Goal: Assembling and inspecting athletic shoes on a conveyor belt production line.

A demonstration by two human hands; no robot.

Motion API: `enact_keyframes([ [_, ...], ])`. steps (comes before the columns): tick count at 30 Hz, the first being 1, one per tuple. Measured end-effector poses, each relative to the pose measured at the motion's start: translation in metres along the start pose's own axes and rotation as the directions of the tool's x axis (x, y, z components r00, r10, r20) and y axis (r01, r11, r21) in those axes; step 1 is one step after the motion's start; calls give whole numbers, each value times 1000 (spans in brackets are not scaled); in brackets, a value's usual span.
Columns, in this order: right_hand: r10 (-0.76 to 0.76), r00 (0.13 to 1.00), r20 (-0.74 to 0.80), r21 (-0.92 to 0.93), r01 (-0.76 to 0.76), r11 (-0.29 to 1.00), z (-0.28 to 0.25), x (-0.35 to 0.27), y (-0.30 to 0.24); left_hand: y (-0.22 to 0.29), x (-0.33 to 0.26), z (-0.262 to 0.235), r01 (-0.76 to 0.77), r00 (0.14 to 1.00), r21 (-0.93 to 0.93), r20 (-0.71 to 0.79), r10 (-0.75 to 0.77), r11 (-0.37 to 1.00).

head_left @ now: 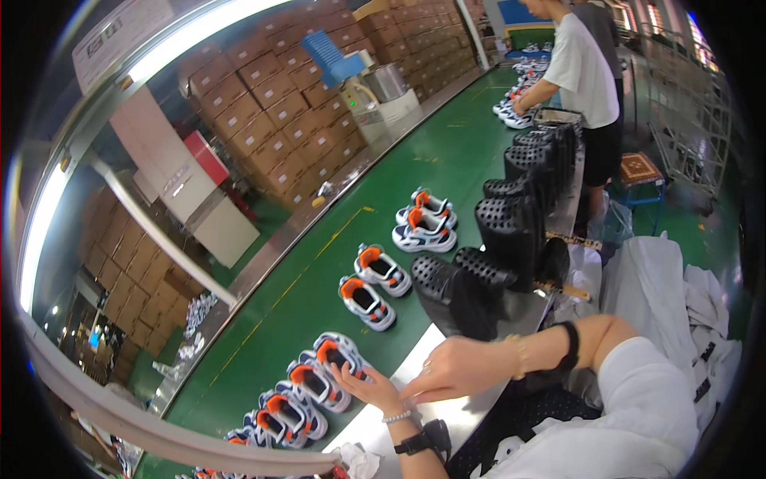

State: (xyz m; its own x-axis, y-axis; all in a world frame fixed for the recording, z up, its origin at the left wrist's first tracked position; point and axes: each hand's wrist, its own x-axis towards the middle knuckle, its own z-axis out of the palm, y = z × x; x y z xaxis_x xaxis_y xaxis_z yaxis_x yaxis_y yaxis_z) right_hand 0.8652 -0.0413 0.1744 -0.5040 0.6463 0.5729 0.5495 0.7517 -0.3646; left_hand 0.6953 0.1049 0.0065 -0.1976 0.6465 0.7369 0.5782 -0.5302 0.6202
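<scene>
My left hand (367, 389) has its fingers stretched out beside the nearest white-and-navy sneaker (339, 351) with an orange lining; whether the fingertips touch it I cannot tell. My right hand (463, 369) is closed, its fingers bent down against the base of my left hand, and anything held between them is hidden. Farther along the green conveyor belt (279, 319) stand one pair of like sneakers (375, 287) and, beyond it, another pair (424, 223). More sneakers (279, 415) line up toward the lower left.
Black perforated shoe forms (451, 295) stand along the belt's right side, by a shiny metal ledge (375, 423). A co-worker in a white shirt (586, 68) handles shoes farther up. Stacked cartons (271, 120) fill the left; white cloth (646, 279) lies at right. A metal bar (159, 431) crosses the lower left.
</scene>
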Motion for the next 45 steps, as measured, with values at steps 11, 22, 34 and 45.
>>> enact_keyframes([
  [11,452,673,-586,-565,-739,367,-177,-86,72,-36,86,119,-443,620,248,779,95,862],
  [22,590,569,-573,-540,-804,250,-173,-106,89,-9,85,109,-381,720,339,693,46,860],
  [34,657,566,-497,-548,-793,268,-187,-104,88,-14,71,76,-392,656,230,748,96,891],
  [45,551,801,-232,-89,-582,808,-68,36,2,-17,-3,32,133,880,110,444,-168,985],
])
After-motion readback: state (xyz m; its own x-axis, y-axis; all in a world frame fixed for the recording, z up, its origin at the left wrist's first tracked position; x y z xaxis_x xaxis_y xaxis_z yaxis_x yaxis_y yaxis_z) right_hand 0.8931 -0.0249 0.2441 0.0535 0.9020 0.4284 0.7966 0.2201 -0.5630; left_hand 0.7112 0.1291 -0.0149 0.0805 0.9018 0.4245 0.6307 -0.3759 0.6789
